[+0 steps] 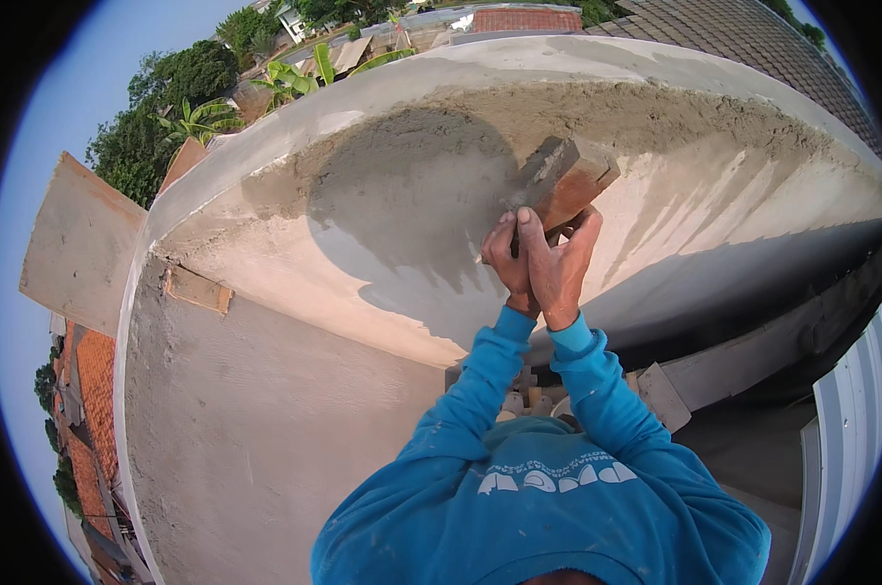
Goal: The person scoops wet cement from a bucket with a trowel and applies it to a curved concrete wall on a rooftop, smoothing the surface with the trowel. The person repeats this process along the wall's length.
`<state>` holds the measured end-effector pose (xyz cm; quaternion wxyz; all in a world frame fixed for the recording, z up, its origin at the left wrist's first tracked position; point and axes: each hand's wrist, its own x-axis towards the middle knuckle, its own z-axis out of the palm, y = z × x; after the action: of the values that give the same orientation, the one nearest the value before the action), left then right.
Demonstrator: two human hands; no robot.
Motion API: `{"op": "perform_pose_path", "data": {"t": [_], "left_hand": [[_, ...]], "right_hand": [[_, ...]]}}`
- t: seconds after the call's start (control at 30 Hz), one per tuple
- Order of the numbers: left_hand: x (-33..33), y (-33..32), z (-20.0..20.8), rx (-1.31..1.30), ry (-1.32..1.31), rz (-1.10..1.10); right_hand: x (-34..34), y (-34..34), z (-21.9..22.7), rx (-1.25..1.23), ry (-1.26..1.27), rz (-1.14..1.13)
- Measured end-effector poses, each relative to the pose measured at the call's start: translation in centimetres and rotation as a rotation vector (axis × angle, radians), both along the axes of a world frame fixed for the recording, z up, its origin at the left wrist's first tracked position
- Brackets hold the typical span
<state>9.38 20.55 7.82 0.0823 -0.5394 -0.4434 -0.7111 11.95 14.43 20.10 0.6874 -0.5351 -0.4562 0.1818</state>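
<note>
A wooden float [579,185], a thick reddish-brown block smeared with grey mortar, is tilted against the wet plaster near the top of a wall [411,185]. My right hand [561,268] is closed on its near underside, thumb pointing up. Pressed beside it, my left hand [509,258] has its fingers curled at the float's lower left; the grip itself is partly hidden. Both wrists nearly touch. Rough, darker plaster runs along the wall's upper band, with smoother, paler plaster below. My shadow falls across the wall to the left of the float.
A pale wall top [363,105] curves across the view. On the left, a second plastered wall [285,409] meets it, with a small wood piece [199,290] near the corner. A board [82,244] stands outside. Corrugated metal sheeting [850,439] is at lower right. Roofs and trees lie beyond.
</note>
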Motion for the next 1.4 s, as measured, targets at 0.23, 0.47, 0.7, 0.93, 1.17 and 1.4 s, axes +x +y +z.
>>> {"op": "perform_pose_path", "data": {"t": [0.23, 0.47, 0.7, 0.93, 1.17, 1.4], "left_hand": [[-0.1, 1.5, 6.8, 0.094, 0.005, 0.085], [-1.7, 1.5, 9.6, 0.117, 0.224, 0.144], [-11.3, -0.4, 2.5, -0.136, -0.162, 0.299], [-7.3, 0.2, 5.9, -0.021, -0.231, 0.192], [0.4, 0.7, 8.8, 0.073, 0.142, 0.051], [-20.7, 0.9, 7.5, -0.014, -0.546, 0.337]], "right_hand": [[0.6, 1.7, 4.3, 0.243, -0.260, -0.133], [1.6, 1.5, 3.0, 0.294, -0.153, -0.068], [13.6, -5.8, -4.6, -0.036, -0.284, -0.272], [21.0, -11.1, -9.4, -0.277, -0.182, -0.400], [11.9, -4.1, -6.6, -0.121, -0.164, -0.020], [14.6, -5.7, -10.8, -0.180, -0.187, -0.061]]}}
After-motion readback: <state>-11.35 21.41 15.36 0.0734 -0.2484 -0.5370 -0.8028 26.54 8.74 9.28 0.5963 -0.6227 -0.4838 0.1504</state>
